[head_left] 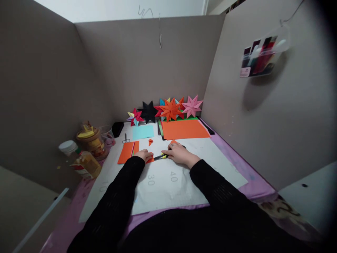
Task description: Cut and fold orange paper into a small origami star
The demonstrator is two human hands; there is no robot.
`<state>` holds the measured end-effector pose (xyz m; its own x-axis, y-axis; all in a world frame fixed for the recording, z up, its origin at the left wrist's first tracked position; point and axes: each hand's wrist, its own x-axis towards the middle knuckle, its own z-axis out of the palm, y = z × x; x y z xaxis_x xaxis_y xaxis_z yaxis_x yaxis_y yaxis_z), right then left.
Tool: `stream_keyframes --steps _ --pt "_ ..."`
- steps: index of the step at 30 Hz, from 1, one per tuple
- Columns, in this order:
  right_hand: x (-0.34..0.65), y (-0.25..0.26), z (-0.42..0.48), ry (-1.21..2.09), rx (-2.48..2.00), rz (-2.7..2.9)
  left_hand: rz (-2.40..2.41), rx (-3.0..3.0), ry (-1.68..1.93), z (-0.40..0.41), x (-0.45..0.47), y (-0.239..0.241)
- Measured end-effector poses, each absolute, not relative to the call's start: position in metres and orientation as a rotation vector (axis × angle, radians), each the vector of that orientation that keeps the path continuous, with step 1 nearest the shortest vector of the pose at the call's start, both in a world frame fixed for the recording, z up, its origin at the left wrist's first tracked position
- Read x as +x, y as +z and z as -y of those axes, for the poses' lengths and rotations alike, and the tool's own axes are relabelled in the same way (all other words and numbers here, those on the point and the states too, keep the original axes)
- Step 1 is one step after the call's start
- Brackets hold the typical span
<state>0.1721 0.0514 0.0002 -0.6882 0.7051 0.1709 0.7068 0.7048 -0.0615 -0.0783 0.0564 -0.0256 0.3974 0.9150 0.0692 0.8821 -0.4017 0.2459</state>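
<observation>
My left hand [144, 155] is closed at the edge of a small piece of orange paper [150, 159] and presses it on the white sheet. My right hand [178, 153] is closed round a slim black-and-yellow tool [164, 156], whose thin dark end points left and meets the orange paper. Whether it is a cutter knife or scissors I cannot tell. Another bit of orange paper [173, 142] shows just behind my right fingers. Between and beyond the hands lies a small folded orange piece [150, 142].
Orange cut papers [124, 153], small scissors [125, 139], a light blue sheet [143, 132] and a stack of orange paper [185, 129] lie around. Folded paper stars [171, 109] line the back wall. A glue bottle [85, 163] and a jar [92, 142] stand left.
</observation>
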Motion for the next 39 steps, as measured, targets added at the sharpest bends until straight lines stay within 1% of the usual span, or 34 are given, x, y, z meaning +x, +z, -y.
stream_keyframes --steps 13,18,25,30,39 --pt "0.166 0.000 -0.043 -0.100 -1.189 2.758 -1.724 2.291 0.367 -0.059 -0.076 -0.026" --pt "0.164 0.005 -0.036 -0.083 -1.203 2.795 -1.744 2.269 0.300 -0.057 -0.076 -0.024" --pt "0.165 0.004 -0.026 -0.110 -1.256 2.778 -1.643 2.336 0.236 -0.058 -0.079 -0.018" --pt "0.165 0.006 -0.023 -0.101 -1.267 2.780 -1.590 2.171 0.192 -0.064 -0.081 -0.012" --pt "0.159 0.015 -0.014 -0.125 -1.280 2.813 -1.605 1.977 0.265 -0.069 -0.081 -0.009"
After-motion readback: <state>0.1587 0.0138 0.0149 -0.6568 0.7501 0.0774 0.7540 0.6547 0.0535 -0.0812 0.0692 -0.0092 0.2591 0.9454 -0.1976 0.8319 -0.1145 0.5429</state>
